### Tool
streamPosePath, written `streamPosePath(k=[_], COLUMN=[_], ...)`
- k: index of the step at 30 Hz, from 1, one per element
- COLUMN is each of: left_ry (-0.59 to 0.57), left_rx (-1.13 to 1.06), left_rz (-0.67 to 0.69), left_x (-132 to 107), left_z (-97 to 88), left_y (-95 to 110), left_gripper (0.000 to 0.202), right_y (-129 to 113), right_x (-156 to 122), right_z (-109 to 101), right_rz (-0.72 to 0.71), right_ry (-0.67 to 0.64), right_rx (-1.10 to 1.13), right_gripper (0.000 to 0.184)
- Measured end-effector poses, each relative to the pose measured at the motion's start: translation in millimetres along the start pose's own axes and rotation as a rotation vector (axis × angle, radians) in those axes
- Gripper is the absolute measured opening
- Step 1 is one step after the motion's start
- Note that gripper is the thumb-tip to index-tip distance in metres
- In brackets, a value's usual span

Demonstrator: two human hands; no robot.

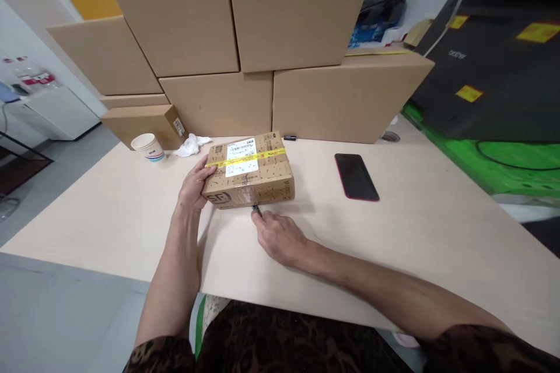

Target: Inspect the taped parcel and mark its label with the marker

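Note:
A small cardboard box (273, 172) with printed sides is tilted up on the table. A white label (242, 168) and a yellow tape strip (271, 154) lie across its top, and clear tape runs down the front side. My left hand (192, 185) grips the box at its left end, thumb on top. In front of the box, my right hand (280, 237) is closed around a slim dark tool (256, 210). The tool's tip meets the box's lower front edge; its exact kind is unclear because the fingers cover most of it.
Behind stands a wall of large cardboard boxes (301, 11). A phone (356, 177) lies to the right, a paper cup (149, 147) and crumpled tissue (192, 144) to the left. A small black cylinder (289, 137) rests behind the box. The table's front edge (297, 312) is close to me.

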State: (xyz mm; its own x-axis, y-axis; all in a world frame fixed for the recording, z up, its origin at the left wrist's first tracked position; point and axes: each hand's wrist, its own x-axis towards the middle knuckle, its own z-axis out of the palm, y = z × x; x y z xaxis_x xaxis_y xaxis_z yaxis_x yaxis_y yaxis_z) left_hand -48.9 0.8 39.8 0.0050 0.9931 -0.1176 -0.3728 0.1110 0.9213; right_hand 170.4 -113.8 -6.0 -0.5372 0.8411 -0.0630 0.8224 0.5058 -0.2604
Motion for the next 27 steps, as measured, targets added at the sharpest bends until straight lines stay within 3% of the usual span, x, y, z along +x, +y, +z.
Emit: streamPosePath(k=[3,7,11,15,18,21,24,27], left_ry=[0.025,0.025,0.042,0.105,0.137,0.152,0.132,0.135], left_rx=[-0.014,-0.031,-0.011,-0.008,-0.024,-0.022,-0.001,0.021], left_rz=[-0.014,-0.012,-0.028,-0.036,-0.018,-0.007,-0.008,-0.006], left_x=[1,1,-1,-6,-12,-18,-23,-25], left_z=[-0.1,3.3,10.8,23.1,36.2,49.1,57.4,60.0], left_y=[-1,-4,-9,-15,-21,-26,-28,-28], left_gripper=[0.066,0.072,0.078,0.081,0.072,0.061,0.058,0.057], right_y=[16,56,93,114,129,150,171,184], right_x=[-10,-43,-58,-52,-48,-49,-49,-46], right_z=[-5,-17,-23,-28,-37,-44,-46,-46], right_rz=[0.050,0.282,0.512,0.513,0.565,0.727,0.902,1.006], right_ry=[-0.053,-0.097,0.015,0.195,0.350,0.467,0.407,0.297], right_rx=[-0.051,-0.056,-0.040,0.094,0.154,0.064,0.007,0.003], right_gripper=[0.054,0.047,0.040,0.040,0.051,0.068,0.086,0.091])
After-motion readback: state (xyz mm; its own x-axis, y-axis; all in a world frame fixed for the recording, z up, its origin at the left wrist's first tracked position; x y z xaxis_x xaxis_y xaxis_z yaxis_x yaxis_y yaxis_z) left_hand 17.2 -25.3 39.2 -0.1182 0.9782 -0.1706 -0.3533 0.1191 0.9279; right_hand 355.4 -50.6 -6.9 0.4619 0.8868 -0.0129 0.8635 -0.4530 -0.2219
